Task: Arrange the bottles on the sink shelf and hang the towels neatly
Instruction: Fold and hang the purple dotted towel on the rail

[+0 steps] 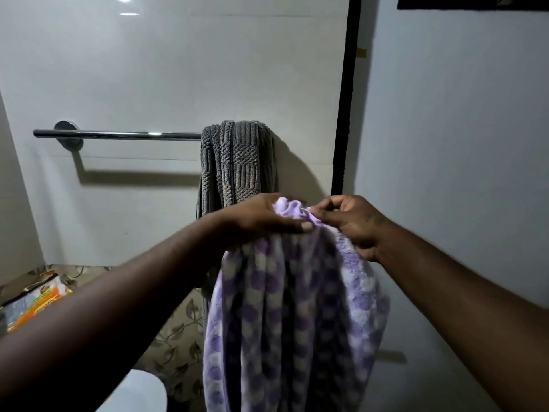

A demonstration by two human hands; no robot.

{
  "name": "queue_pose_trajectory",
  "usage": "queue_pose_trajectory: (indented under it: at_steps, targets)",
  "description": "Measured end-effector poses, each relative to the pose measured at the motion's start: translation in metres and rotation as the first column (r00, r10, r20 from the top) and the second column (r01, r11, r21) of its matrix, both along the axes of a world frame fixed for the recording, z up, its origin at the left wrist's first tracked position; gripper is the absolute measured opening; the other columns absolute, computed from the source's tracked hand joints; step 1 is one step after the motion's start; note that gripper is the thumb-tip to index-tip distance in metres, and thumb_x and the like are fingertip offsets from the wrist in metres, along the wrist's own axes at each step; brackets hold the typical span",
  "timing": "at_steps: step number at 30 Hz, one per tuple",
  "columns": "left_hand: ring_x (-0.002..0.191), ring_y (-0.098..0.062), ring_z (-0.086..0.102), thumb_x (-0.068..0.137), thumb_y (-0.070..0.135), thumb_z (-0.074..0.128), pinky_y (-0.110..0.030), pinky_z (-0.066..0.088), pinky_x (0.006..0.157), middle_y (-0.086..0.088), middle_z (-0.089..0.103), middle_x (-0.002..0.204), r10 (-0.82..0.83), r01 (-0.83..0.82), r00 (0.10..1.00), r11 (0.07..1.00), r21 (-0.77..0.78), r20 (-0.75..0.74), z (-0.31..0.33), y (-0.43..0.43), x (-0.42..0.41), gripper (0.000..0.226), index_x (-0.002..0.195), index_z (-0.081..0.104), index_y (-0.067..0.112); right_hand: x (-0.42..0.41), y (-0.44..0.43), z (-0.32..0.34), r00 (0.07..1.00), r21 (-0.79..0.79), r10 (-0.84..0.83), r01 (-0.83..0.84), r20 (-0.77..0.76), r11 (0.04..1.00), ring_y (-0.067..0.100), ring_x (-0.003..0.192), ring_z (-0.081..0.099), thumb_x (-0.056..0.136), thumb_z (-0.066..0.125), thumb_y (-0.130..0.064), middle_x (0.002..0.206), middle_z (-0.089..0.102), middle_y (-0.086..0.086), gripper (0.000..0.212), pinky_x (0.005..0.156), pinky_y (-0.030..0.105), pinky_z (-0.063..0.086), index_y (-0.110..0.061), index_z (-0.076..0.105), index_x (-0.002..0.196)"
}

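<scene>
A purple and white checked towel point(291, 316) hangs bunched from both my hands in front of the wall. My left hand point(261, 217) grips its gathered top edge from the left. My right hand point(352, 221) pinches the same edge from the right. Behind them a grey ribbed towel point(237, 165) is draped over the right end of a chrome towel bar point(118, 134) fixed to the white wall. The bar's left stretch is bare. No bottles or sink shelf are in view.
A black door frame point(346, 99) runs down just right of the grey towel. Below lies a leaf-patterned floor point(175, 331), with an orange and white packet point(35, 298) at the left and a white rounded fixture point(139, 394) at the bottom.
</scene>
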State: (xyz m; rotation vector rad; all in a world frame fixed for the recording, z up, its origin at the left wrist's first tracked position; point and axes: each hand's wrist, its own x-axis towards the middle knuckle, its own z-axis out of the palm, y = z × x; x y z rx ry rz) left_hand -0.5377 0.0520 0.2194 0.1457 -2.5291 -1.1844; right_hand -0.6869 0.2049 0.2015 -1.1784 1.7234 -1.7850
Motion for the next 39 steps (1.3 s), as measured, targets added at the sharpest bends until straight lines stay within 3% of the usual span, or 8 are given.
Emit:
queue_pose_trajectory:
  at_steps: [6,13,16,21,26,29,32,39]
  targets:
    - [0.071,-0.007,0.057,0.083,0.019,0.082,-0.025,0.047,0.07,0.006,0.067,0.077,0.084,-0.066,0.972,0.994,0.09,-0.22,-0.003,0.01,-0.012,0.011,0.08,0.074,0.013,0.01,-0.004,0.01,0.988,-0.05,0.097,-0.092,0.123,0.995,0.017,0.064,0.064,0.08,0.077,-0.023,0.072,0.07,0.006,0.017,0.061,0.026,0.057,-0.014,0.066,0.071]
    - [0.057,-0.006,0.059,0.084,0.019,0.081,-0.017,0.048,0.055,0.014,0.063,0.057,0.281,-0.242,0.933,0.952,0.189,-0.223,0.0,-0.019,0.004,0.022,0.07,0.065,0.021,-0.024,0.038,0.0,0.998,0.256,0.051,-0.057,0.031,0.965,0.019,0.078,0.059,0.08,0.078,-0.025,0.099,0.071,0.014,0.046,0.065,0.028,0.046,0.004,0.069,0.114]
    - [0.063,-0.011,0.057,0.083,0.02,0.082,-0.022,0.048,0.061,0.007,0.063,0.065,0.309,-0.271,0.927,0.944,0.189,-0.213,-0.001,-0.018,0.003,0.021,0.072,0.064,0.02,-0.025,0.042,-0.001,0.996,0.218,0.01,-0.03,0.092,0.976,0.011,0.061,0.051,0.088,0.073,-0.014,0.086,0.067,0.007,0.029,0.049,0.021,0.045,0.004,0.07,0.111]
    - [0.06,-0.01,0.053,0.082,0.026,0.084,-0.018,0.045,0.054,0.009,0.058,0.062,0.362,-0.32,0.904,0.926,0.2,-0.228,0.0,-0.016,0.0,0.022,0.078,0.063,0.02,-0.022,0.045,0.0,0.97,0.018,-0.101,0.1,0.219,0.995,0.015,0.061,0.065,0.086,0.072,-0.004,0.077,0.071,0.005,0.005,0.064,0.022,0.062,-0.007,0.068,0.086]
    - [0.067,-0.007,0.056,0.076,0.045,0.086,-0.017,0.045,0.059,0.012,0.063,0.075,0.384,-0.389,0.903,0.921,0.015,-0.192,0.001,-0.008,-0.004,0.036,0.091,0.066,0.018,-0.006,0.044,0.009,0.986,-0.115,-0.008,0.027,0.166,0.993,0.013,0.061,0.068,0.069,0.079,-0.016,0.076,0.073,0.0,0.007,0.072,0.023,0.063,-0.014,0.073,0.073]
    - [0.094,-0.015,0.063,0.067,0.068,0.081,-0.03,0.05,0.078,0.006,0.066,0.103,0.499,-0.556,0.829,0.787,-0.268,-0.254,0.006,0.002,-0.008,0.072,0.118,0.061,0.021,0.008,0.032,0.01,0.993,-0.118,0.04,-0.026,0.114,0.993,0.012,0.065,0.067,0.075,0.078,-0.015,0.086,0.075,0.004,0.017,0.068,0.021,0.061,-0.005,0.07,0.086]
    - [0.103,-0.023,0.062,0.072,0.062,0.081,-0.031,0.045,0.076,-0.002,0.065,0.111,0.476,-0.592,0.803,0.708,-0.385,-0.359,0.012,0.011,-0.014,0.067,0.118,0.061,0.017,0.023,0.017,0.011,0.996,-0.108,0.043,-0.034,0.08,0.994,0.011,0.061,0.065,0.085,0.072,-0.004,0.084,0.07,0.009,0.005,0.063,0.02,0.06,-0.001,0.068,0.086]
    - [0.07,-0.014,0.061,0.088,0.034,0.078,-0.026,0.05,0.065,-0.004,0.068,0.082,0.38,-0.349,0.886,0.924,0.157,-0.265,0.013,0.023,-0.024,0.029,0.099,0.068,0.008,0.037,-0.004,0.002,0.947,-0.045,0.274,-0.27,0.17,0.962,0.004,0.064,0.063,0.094,0.063,-0.003,0.071,0.068,-0.005,0.02,0.061,0.018,0.056,-0.014,0.067,0.079]
